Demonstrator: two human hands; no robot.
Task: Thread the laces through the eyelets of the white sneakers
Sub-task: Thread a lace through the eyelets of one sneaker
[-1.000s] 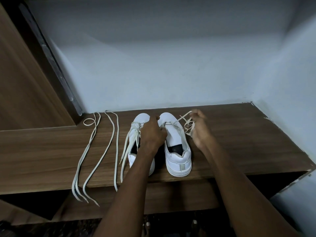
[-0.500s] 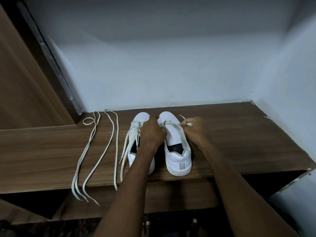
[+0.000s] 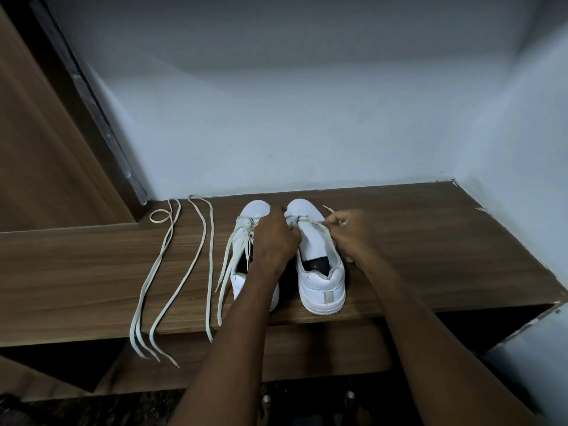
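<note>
Two white sneakers stood side by side on the wooden table (image 3: 430, 247), with their toes to the pale wall and their heels to the person. The person's left hand (image 3: 275, 238) lay curled over the gap between the shoes, and its fingertips seemed to pinch the lace at the lowest eyelets of the right sneaker (image 3: 316, 265). The right hand (image 3: 353, 230) was at the outer side of this shoe, with fingers bent, and it pinched the other part of the same lace (image 3: 307, 221); a short end of it stood out above the knuckles. Only the first row near the toe looked threaded on this shoe, and the white tongue below it was bare. The left sneaker (image 3: 246, 259) had also a lace at the toe only, and its long ends (image 3: 227, 272) hung loosely down over the side to the table edge. Two spare laces (image 3: 172, 265) lay well apart to the left, and their tips hung over the front edge.

I think the risk here was a hard pull: the shoe was light and stood near the front edge, so it could slide or tip. One end could also slip back out of its eyelet if the two ends were drawn unevenly. The loose ends of the left sneaker could catch on the left forearm, which passed over that shoe
</note>
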